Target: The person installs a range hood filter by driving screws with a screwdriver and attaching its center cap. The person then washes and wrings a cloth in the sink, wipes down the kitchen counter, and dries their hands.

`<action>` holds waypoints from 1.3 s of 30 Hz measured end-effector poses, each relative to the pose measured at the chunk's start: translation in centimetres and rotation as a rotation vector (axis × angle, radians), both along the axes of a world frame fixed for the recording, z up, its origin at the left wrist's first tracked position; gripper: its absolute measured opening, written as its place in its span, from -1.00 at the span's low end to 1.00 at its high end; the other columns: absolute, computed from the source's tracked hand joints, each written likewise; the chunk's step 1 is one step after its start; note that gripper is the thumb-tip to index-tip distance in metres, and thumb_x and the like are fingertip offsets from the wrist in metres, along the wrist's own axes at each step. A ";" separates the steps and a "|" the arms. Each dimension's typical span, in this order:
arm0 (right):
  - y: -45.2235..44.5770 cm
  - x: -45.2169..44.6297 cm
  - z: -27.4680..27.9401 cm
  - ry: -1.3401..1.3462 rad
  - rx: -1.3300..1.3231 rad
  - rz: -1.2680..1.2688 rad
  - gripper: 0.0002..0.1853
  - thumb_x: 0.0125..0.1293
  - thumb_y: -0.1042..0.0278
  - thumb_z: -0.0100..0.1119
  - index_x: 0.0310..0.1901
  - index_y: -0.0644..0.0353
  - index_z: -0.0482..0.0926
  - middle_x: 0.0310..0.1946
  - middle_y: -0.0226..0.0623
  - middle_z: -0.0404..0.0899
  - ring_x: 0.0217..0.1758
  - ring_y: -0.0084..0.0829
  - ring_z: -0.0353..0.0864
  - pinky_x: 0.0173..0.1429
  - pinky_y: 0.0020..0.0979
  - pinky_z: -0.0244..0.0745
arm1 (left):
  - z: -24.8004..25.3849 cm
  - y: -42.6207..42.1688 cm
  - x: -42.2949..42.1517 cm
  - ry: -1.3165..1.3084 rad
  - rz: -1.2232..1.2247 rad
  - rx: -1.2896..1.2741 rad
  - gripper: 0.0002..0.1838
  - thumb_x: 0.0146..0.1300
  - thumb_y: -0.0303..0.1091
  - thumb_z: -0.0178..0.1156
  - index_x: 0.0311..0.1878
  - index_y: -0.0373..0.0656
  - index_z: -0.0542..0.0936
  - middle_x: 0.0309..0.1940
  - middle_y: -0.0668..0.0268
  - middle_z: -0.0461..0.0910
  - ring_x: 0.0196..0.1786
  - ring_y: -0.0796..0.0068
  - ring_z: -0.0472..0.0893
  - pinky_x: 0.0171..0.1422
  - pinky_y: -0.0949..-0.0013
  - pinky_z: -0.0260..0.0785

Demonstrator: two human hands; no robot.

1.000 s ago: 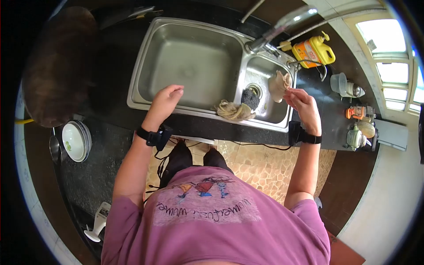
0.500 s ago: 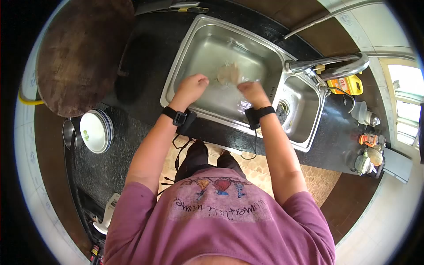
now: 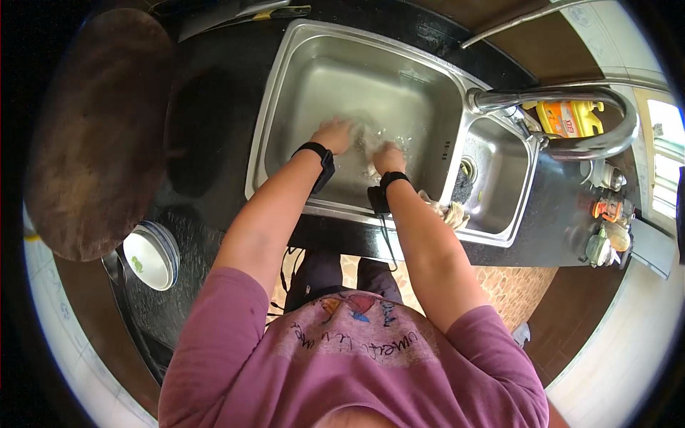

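Dark lettering [image 3: 389, 348] on purple shirt [image 3: 349, 389], not clearly legible, pale characters [image 3: 569, 123] on label [image 3: 556, 119] of yellow jug [image 3: 591, 123], unreadable

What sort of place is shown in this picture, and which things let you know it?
It is most likely a kitchen, perhaps in a home. Signs of it are the double sink with its curved tap, and the stacked bowls on the dark counter.

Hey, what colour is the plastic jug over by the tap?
The jug is yellow, with a mostly orange label; the head view shows it.
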State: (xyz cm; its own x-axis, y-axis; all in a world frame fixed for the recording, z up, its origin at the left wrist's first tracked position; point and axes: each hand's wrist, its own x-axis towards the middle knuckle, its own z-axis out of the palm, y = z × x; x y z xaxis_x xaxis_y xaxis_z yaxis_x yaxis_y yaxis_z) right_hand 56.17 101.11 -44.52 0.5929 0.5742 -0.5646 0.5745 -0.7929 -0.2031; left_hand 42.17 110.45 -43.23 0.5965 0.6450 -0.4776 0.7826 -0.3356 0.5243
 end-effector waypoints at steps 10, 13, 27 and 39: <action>-1.7 3.5 2.4 0.164 0.028 0.034 -0.57 -0.15 0.19 0.32 -0.18 0.19 0.61 -0.17 -0.12 0.60 -0.08 -0.17 0.58 -0.02 -0.34 0.47 | -2.2 0.2 0.4 0.149 -0.174 -0.092 -0.62 0.05 -0.33 0.09 0.00 -0.14 0.50 -0.08 0.08 0.53 -0.02 0.07 0.52 0.05 0.16 0.38; -0.9 4.5 5.2 0.198 0.588 -0.168 -0.75 -0.09 0.39 0.31 -0.32 0.27 0.61 -0.47 -0.24 0.62 -0.43 -0.46 0.57 -0.29 -0.47 0.43 | 1.8 1.5 -0.1 0.082 0.077 0.039 -0.71 0.00 -0.30 0.17 -0.20 -0.23 0.54 -0.24 0.06 0.57 -0.15 0.04 0.55 -0.06 0.15 0.41; -0.7 5.6 11.0 0.043 0.853 -0.106 -0.88 0.02 0.45 0.23 -0.35 0.08 0.63 -0.44 -0.18 0.49 -0.39 -0.26 0.51 -0.28 -0.36 0.41 | 11.0 3.4 -1.2 -0.155 0.114 0.536 -0.87 0.01 -0.41 0.17 -0.36 -0.21 0.49 -0.30 0.11 0.52 -0.28 0.02 0.52 -0.16 0.15 0.40; -0.5 0.4 4.6 0.085 -0.207 0.394 -0.62 0.19 0.32 -0.06 0.04 -0.27 0.49 0.14 -0.37 0.36 0.31 -0.24 0.21 0.21 -0.06 0.29 | -0.1 0.5 -3.4 0.089 -0.102 0.233 -0.81 0.14 -0.42 0.08 -0.17 -0.15 0.57 -0.12 0.15 0.51 0.04 0.11 0.42 0.19 0.14 0.24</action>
